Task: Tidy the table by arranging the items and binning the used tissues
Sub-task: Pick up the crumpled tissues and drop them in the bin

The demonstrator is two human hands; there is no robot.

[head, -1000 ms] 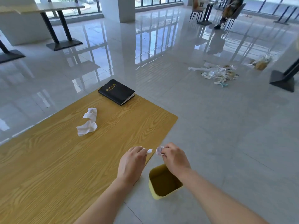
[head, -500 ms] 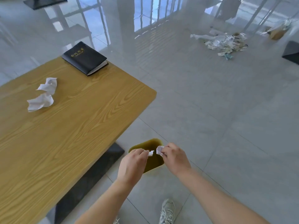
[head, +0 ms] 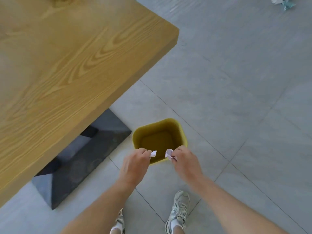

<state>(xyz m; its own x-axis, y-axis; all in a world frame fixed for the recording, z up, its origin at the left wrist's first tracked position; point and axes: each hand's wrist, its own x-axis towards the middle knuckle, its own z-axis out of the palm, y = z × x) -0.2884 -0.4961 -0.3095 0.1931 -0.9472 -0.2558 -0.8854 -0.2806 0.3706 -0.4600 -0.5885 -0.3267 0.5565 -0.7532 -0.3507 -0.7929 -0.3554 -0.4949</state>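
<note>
White tissue scraps (head: 153,153) (head: 168,152), two (left hand (head: 135,163), right hand (head: 184,160)), over one yellow bin (head: 182,132).

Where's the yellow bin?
The yellow plastic bin stands on the grey floor, head view's lower centre, right of the dark table base, under the left hand and right hand.

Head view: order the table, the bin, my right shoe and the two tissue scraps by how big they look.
1. Table
2. Bin
3. Right shoe
4. Left scrap and right scrap: look alike, not ranked.
</note>
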